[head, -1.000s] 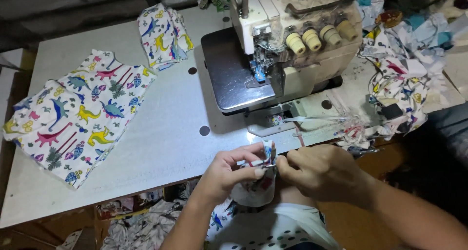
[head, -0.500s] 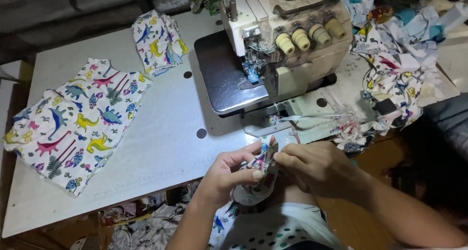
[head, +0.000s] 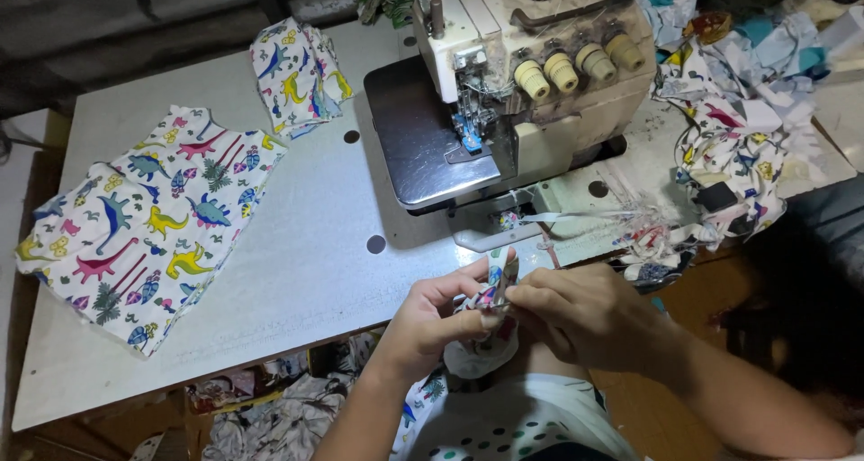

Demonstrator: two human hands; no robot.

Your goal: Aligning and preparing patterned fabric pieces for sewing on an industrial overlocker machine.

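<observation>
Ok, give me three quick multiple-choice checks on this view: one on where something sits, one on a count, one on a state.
1. Where does the big dinosaur-print piece lie?
A. left part of the table
B. under the needle
C. on the floor

2. How many knobs stand in a row on the sewing machine?
A. two
B. four
C. six

3. What are the two hands doing?
A. resting flat
B. pinching a small fabric piece together
C. gripping scissors

Key: 1 A, it lies flat, left of the machine. 2 B, four show. 3 B, left hand and right hand meet on it.
</observation>
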